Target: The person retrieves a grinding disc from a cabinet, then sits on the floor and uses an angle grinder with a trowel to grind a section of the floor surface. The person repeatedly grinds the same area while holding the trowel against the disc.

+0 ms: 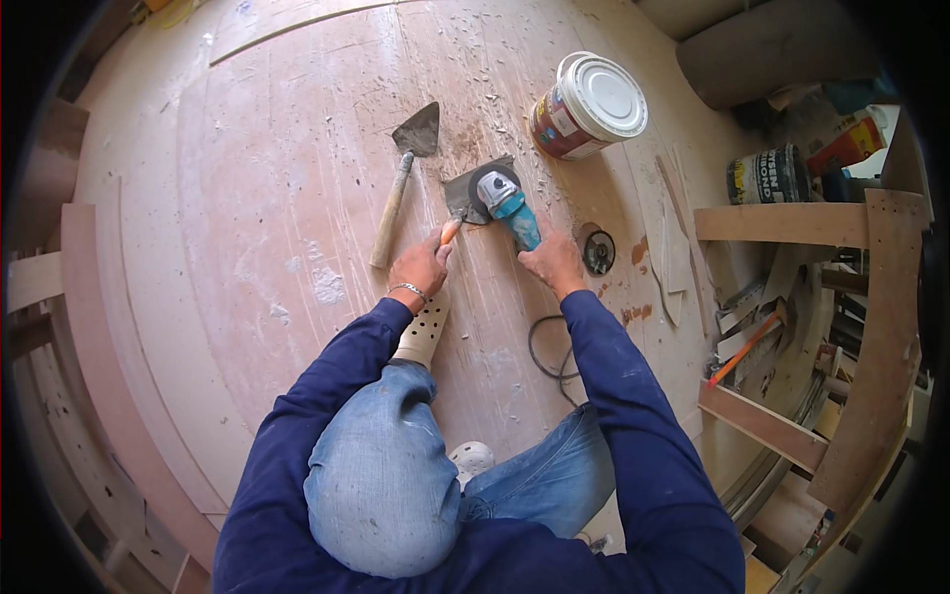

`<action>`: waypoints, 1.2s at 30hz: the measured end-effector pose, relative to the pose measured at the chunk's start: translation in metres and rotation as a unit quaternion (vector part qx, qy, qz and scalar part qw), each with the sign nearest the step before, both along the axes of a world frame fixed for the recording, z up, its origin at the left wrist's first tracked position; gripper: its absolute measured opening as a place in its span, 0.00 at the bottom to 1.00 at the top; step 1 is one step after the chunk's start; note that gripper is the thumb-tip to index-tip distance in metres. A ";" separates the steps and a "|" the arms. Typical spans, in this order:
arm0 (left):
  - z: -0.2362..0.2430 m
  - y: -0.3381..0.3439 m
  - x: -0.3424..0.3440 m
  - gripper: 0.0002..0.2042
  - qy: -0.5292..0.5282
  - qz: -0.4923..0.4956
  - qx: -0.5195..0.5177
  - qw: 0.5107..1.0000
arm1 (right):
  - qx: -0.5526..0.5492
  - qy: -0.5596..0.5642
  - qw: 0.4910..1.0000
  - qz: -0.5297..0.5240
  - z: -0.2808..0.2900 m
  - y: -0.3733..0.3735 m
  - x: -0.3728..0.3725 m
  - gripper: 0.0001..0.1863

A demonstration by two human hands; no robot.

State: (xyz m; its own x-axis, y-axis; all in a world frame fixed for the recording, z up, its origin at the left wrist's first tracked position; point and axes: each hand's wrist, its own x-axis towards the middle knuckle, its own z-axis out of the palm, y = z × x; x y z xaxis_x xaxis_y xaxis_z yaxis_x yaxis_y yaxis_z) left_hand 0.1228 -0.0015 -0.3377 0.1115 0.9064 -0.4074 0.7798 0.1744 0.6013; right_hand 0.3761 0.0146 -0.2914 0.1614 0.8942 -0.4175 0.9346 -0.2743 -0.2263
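My left hand (420,269) is closed round the orange handle of a trowel (458,192) with a wide grey metal blade. The blade lies low over the plywood. My right hand (554,263) grips a teal angle grinder (514,210); its round disc overlaps the trowel's blade, though whether it spins I cannot tell. Left of the blade lies a pointing trowel (393,208) with a long wooden handle and a triangular grey blade. A black cord (534,346) loops on the floor below my right hand.
A lidded white bucket (606,97) stands beyond the grinder. A round black disc-like piece (599,252) lies right of my right hand. Farther right are a wooden frame (782,224), a dark tub (764,176) and an orange-handled hammer (744,346). Debris dots the plywood floor (267,158).
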 end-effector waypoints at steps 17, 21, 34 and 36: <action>-0.007 0.014 -0.020 0.21 0.030 -0.058 0.004 0.998 | 0.045 0.016 0.997 0.066 -0.011 0.005 0.011 0.43; -0.014 0.032 -0.039 0.21 0.033 -0.105 0.015 0.994 | 0.087 0.028 0.986 0.141 -0.021 0.027 0.022 0.42; 0.011 0.041 -0.040 0.21 0.032 -0.136 0.009 0.990 | 0.049 -0.001 0.999 -0.022 0.005 0.012 0.041 0.45; 0.020 0.042 -0.034 0.20 0.048 -0.139 -0.008 0.989 | 0.069 -0.008 0.996 -0.055 0.003 0.006 0.054 0.45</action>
State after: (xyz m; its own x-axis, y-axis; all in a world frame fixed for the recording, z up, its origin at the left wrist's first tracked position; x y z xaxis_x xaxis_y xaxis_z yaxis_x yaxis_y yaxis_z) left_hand 0.0889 0.0405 -0.3174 0.3166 0.8394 -0.4417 0.8520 -0.0470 0.5215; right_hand 0.4298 0.0203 -0.2887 0.2666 0.9194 -0.2892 0.9048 -0.3421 -0.2537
